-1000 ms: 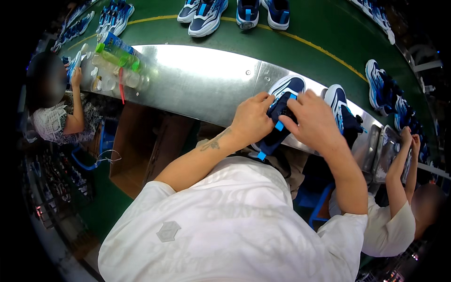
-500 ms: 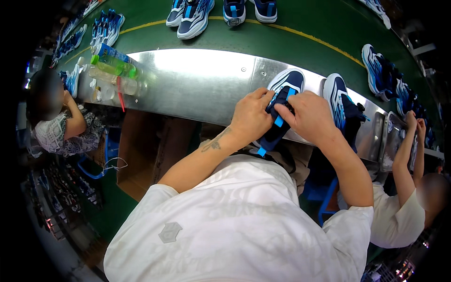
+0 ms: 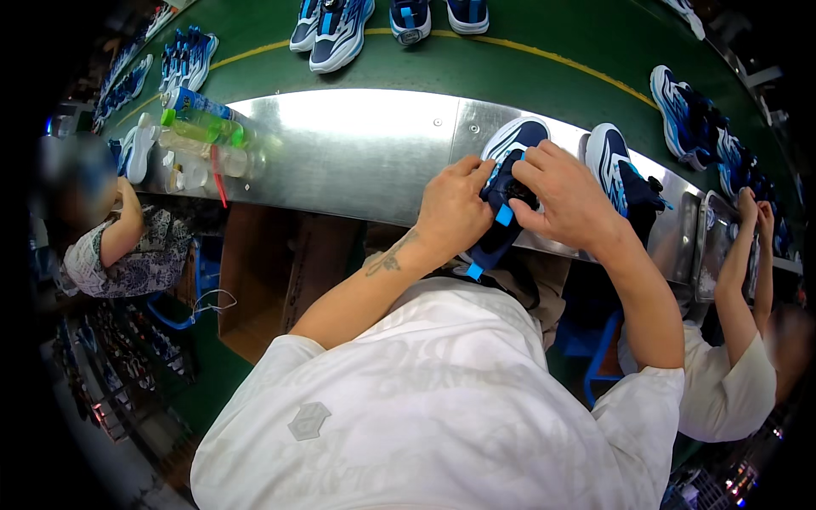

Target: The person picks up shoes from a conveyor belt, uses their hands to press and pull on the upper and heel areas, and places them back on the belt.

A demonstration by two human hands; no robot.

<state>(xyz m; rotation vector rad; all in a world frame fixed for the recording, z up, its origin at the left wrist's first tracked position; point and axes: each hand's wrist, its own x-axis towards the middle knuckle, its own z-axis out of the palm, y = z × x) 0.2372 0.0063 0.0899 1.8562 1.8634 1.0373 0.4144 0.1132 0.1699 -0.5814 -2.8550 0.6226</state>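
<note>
A navy, white and light-blue sneaker [image 3: 517, 140] lies in front of me, toe pointing away, its heel over the near edge of the metal bench. My left hand [image 3: 455, 208] is closed on the sneaker's left side, fingers along the upper. From the right, my right hand [image 3: 571, 194] bends its thumb and fingers around the tongue area, where a dark round part partly shows. A bright blue tab [image 3: 504, 215] sticks out between the hands, and another blue loop is at the heel. A matching sneaker [image 3: 612, 166] stands just right of my right hand.
The metal bench [image 3: 340, 153] runs across, with plastic bottles [image 3: 204, 127] at its left end. Beyond it, a green surface [image 3: 544, 51] carries several sneakers. A metal tray [image 3: 714, 246] sits to the right. Co-workers sit on both sides; a cardboard box [image 3: 255, 280] is below the bench.
My right hand's fingers have moved up and curled in over the tongue, covering the blue strip there. My left hand keeps its hold. The view has shifted slightly.
</note>
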